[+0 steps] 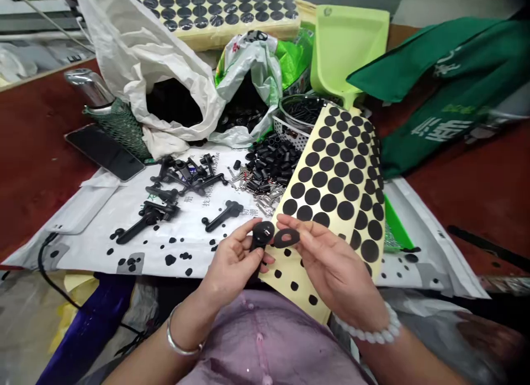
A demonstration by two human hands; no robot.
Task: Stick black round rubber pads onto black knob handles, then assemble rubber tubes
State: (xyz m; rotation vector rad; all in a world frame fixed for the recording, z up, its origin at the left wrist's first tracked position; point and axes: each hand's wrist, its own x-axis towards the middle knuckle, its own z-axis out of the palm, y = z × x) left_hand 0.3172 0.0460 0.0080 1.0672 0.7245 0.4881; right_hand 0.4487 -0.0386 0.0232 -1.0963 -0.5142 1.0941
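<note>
Head view: the left hand [232, 258] grips a black part [263, 233] below its round end, leaving that face exposed. Just beside it, perhaps touching, the right hand [331, 258] pinches a black ring [285, 245] by its edge.

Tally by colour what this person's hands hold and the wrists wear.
Black: 2 (glossy round-headed black part in the left hand; flat black ring in the right hand)
Silver: 1 (smooth metallic bangle, left wrist)
White: 1 (round-beaded bracelet, right wrist)
Total: 4
</note>
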